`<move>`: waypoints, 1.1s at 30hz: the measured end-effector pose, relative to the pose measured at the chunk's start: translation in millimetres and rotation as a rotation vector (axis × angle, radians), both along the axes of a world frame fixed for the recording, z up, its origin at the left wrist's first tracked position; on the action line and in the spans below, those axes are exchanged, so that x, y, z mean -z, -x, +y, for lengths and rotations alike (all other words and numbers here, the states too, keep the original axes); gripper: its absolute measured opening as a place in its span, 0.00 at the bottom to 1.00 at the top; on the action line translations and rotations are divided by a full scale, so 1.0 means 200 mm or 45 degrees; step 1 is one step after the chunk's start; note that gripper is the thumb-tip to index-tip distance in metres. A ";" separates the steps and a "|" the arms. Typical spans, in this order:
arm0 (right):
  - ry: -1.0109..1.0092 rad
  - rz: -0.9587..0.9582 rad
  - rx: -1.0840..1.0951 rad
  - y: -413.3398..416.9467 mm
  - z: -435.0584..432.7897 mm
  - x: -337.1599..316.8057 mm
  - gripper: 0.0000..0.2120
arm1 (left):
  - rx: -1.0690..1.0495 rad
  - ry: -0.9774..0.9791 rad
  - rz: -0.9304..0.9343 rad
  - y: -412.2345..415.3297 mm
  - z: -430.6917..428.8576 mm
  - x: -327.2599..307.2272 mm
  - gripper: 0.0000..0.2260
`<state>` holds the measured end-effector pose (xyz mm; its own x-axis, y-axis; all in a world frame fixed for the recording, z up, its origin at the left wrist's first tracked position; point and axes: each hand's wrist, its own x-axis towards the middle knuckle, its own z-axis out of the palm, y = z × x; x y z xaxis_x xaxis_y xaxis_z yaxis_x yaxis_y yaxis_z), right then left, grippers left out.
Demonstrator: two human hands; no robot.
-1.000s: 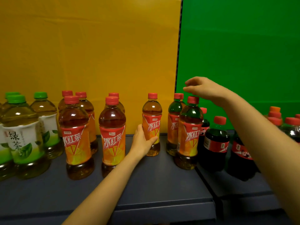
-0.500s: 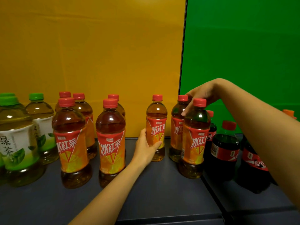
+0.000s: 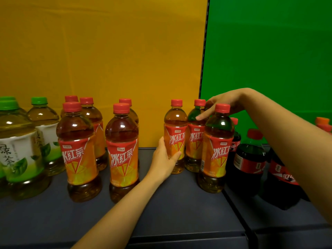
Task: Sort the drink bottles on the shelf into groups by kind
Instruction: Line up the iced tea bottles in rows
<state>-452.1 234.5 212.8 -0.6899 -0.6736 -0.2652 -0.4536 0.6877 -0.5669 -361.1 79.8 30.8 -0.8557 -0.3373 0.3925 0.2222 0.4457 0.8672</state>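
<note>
My left hand (image 3: 165, 159) grips the lower body of a small iced-tea bottle (image 3: 175, 126) with a red cap and orange label, standing at the back of the dark shelf (image 3: 179, 203). My right hand (image 3: 221, 105) reaches over a larger iced-tea bottle (image 3: 216, 151) and curls its fingers round the neck of another small iced-tea bottle (image 3: 195, 141) just behind it. Several more iced-tea bottles (image 3: 79, 150) stand to the left. Green-tea bottles (image 3: 19, 150) with green caps stand at the far left. Dark cola bottles (image 3: 249, 162) stand at the right.
A yellow backdrop (image 3: 107, 60) and a green backdrop (image 3: 269, 60) rise behind the shelf. A seam (image 3: 239, 212) divides the shelf into two sections. Orange-capped bottles (image 3: 322, 121) peek in at the far right edge.
My right hand has come down from above the bottles onto the neck of the small iced-tea bottle at the back. My left hand keeps its grip on its bottle.
</note>
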 end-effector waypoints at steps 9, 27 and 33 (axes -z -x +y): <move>0.490 0.218 0.249 -0.17 0.17 0.07 0.27 | -0.069 0.371 0.120 -0.30 0.02 -0.04 0.24; 0.993 0.560 0.467 -0.44 0.14 0.65 0.48 | -0.244 -0.030 0.132 -0.71 -0.26 0.02 0.34; 1.063 0.608 0.503 -0.48 0.08 0.83 0.51 | -0.076 -0.166 0.041 -0.67 -0.30 0.05 0.32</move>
<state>-356.9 250.2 46.2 -0.8119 -0.2208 0.5404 -0.5838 0.3075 -0.7514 -226.8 20.1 21.6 -0.8203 -0.4371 0.3688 0.2272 0.3426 0.9116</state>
